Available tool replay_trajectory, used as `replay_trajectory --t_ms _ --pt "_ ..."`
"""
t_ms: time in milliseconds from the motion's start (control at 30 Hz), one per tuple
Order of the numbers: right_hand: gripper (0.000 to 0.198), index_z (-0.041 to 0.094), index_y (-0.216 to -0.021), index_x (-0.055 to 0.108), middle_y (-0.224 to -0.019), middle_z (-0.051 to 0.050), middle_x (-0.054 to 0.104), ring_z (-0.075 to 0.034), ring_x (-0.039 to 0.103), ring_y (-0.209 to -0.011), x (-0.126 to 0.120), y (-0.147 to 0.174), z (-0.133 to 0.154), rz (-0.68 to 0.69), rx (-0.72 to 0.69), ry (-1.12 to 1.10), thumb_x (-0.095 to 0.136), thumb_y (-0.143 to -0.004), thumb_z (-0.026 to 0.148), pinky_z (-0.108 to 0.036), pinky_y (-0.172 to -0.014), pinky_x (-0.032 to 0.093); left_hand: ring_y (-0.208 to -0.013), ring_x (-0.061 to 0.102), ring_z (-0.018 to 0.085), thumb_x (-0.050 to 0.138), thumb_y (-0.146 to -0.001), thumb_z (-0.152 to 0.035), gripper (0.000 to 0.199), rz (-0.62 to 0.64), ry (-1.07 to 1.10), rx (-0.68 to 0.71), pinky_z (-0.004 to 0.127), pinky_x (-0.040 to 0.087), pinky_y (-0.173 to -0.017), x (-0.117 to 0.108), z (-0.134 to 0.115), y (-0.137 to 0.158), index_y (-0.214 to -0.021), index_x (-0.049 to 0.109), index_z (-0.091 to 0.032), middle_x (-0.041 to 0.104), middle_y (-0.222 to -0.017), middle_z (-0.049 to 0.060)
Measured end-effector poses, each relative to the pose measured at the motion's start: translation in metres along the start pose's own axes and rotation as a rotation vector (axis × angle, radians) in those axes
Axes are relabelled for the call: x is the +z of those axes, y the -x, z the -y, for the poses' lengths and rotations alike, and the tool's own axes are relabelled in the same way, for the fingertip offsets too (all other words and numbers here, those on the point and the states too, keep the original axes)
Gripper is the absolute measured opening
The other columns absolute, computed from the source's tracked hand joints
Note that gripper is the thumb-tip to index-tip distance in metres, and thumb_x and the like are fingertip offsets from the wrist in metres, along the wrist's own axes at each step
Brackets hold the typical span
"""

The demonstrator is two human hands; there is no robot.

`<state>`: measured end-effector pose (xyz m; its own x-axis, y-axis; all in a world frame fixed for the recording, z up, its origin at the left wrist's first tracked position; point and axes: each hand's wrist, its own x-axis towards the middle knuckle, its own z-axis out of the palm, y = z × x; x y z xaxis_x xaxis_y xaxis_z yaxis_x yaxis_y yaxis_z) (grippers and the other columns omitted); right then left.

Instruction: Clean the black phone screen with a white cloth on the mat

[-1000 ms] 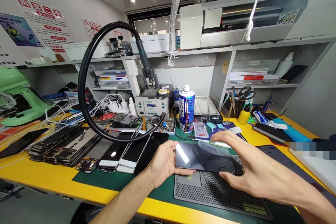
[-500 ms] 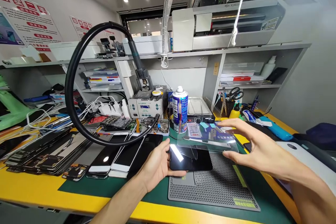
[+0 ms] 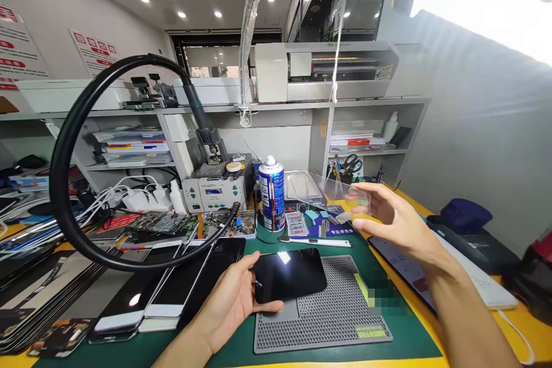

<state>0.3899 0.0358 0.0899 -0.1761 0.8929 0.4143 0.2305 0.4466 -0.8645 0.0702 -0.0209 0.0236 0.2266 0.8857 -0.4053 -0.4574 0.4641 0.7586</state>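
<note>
My left hand (image 3: 230, 296) is closed on one end of a black smartphone (image 3: 295, 279), its dark glossy face turned up and tilted toward me. The phone is above a grey perforated mat (image 3: 328, 322) that lies on a green work mat (image 3: 409, 333). To the right and higher up, my right hand (image 3: 394, 221) pinches the edge of a thin transparent sheet (image 3: 340, 194) between thumb and fingers. The sheet is apart from the phone. Below it lie a white-handled brush (image 3: 319, 242) and small pale blue tabs (image 3: 311, 214).
A blue spray can (image 3: 272, 195) stands behind the brush. Behind it on the left is a hot-air station (image 3: 215, 191) with a looping black hose (image 3: 60, 184). Several phones and screens (image 3: 125, 287) lie at left. Another phone (image 3: 401, 267) lies near my right forearm.
The transparent sheet has been lifted off to the right, away from over the phone, and tilted. The phone stays in my left hand. The camera view has turned right and upward.
</note>
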Motion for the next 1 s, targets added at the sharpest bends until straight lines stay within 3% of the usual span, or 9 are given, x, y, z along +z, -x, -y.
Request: replay_trajectory --t_ms 67,233,467,633,767,1000 --pt "0.061 0.028 -0.130 0.056 -0.133 -0.009 0.061 -0.028 0.067 -0.105 -0.003 -0.001 -0.002 -0.029 0.006 -0.049 0.084 -0.077 0.041 -0.044 -0.094 0.055 -0.099 0.069 0.032 0.060 -0.095 -0.041 0.042 0.050 -0.020 -0.001 0.052 0.061 -0.081 0.000 0.000 0.002 -0.125 0.061 -0.011 0.072 -0.108 0.017" --pt "0.050 0.022 -0.122 0.065 -0.124 -0.010 0.066 -0.030 0.059 -0.118 -0.002 -0.004 -0.003 -0.119 0.045 -0.221 0.075 -0.081 0.049 -0.042 -0.096 0.051 -0.104 0.068 0.034 0.053 -0.098 -0.045 0.049 0.146 -0.059 0.000 0.048 0.061 -0.081 -0.003 0.001 0.002 -0.128 0.061 -0.007 0.071 -0.116 0.020" --pt "0.038 0.019 -0.105 0.074 -0.099 -0.009 0.068 -0.023 0.063 -0.091 0.012 -0.013 -0.001 -0.173 0.254 -0.486 0.065 -0.091 0.053 -0.031 -0.065 0.055 -0.109 0.067 0.035 0.053 -0.098 -0.045 0.051 0.160 -0.059 0.014 0.049 0.060 -0.084 -0.004 0.001 0.002 -0.132 0.060 -0.007 0.072 -0.117 0.021" --pt "0.030 0.017 -0.101 0.068 -0.102 -0.006 0.066 -0.016 0.062 -0.076 0.018 -0.019 -0.010 -0.182 0.367 -0.551 0.060 -0.098 0.046 -0.026 -0.057 0.052 -0.111 0.067 0.036 0.055 -0.098 -0.043 0.049 0.137 -0.059 0.018 0.050 0.060 -0.084 -0.005 0.001 0.001 -0.129 0.061 -0.006 0.071 -0.119 0.022" --pt "0.032 0.016 -0.108 0.064 -0.096 -0.004 0.066 -0.014 0.063 -0.071 0.021 -0.024 -0.023 -0.161 0.482 -0.531 0.057 -0.101 0.047 -0.029 -0.061 0.055 -0.110 0.067 0.037 0.057 -0.097 -0.043 0.047 0.122 -0.043 0.037 0.053 0.060 -0.085 -0.007 0.001 0.001 -0.127 0.062 -0.006 0.072 -0.116 0.022" --pt "0.031 0.016 -0.120 0.062 -0.114 -0.007 0.066 -0.021 0.067 -0.091 0.023 -0.034 -0.044 -0.165 0.714 -0.392 0.062 -0.100 0.040 -0.039 -0.078 0.059 -0.105 0.069 0.035 0.060 -0.096 -0.040 0.048 0.110 -0.030 0.055 0.055 0.059 -0.086 -0.005 0.001 0.003 -0.131 0.059 -0.007 0.073 -0.112 0.021"
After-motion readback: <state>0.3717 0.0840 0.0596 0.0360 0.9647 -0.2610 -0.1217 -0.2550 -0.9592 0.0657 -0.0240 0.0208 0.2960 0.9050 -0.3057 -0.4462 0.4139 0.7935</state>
